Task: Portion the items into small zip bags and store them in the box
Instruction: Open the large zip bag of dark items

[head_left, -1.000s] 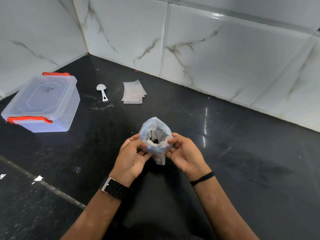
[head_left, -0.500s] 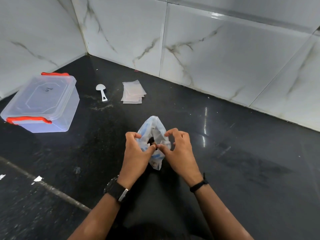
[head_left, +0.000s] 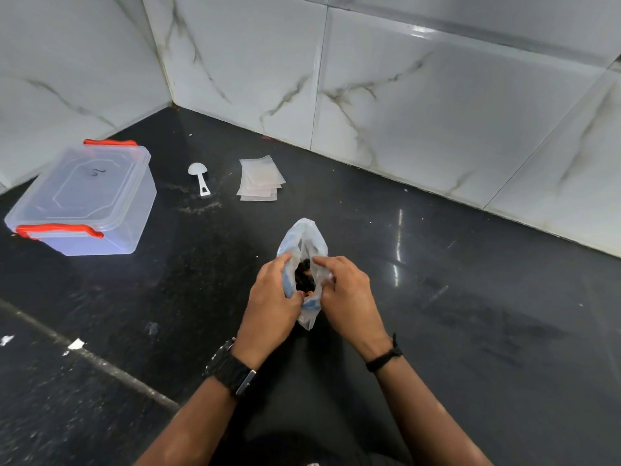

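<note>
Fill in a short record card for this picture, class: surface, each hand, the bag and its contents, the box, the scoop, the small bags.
surface: black stone counter, marble-tiled walls behind
left hand: grips plastic bag's left edge
right hand: grips its right edge
plastic bag: mouth held open, dark pieces inside
storage box: clear, red latches, lid on, far left
scoop: white, lying beside box
zip bags: small stack, flat, right of scoop

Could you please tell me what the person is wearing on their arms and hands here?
Both forearms are bare, with no sleeves in view, and neither hand wears a glove. The left wrist carries a black wristwatch with a wide ribbed strap and a silver metal clasp. The right wrist has a thin black band, tied with a short loose end sticking up. No rings are visible.
</note>
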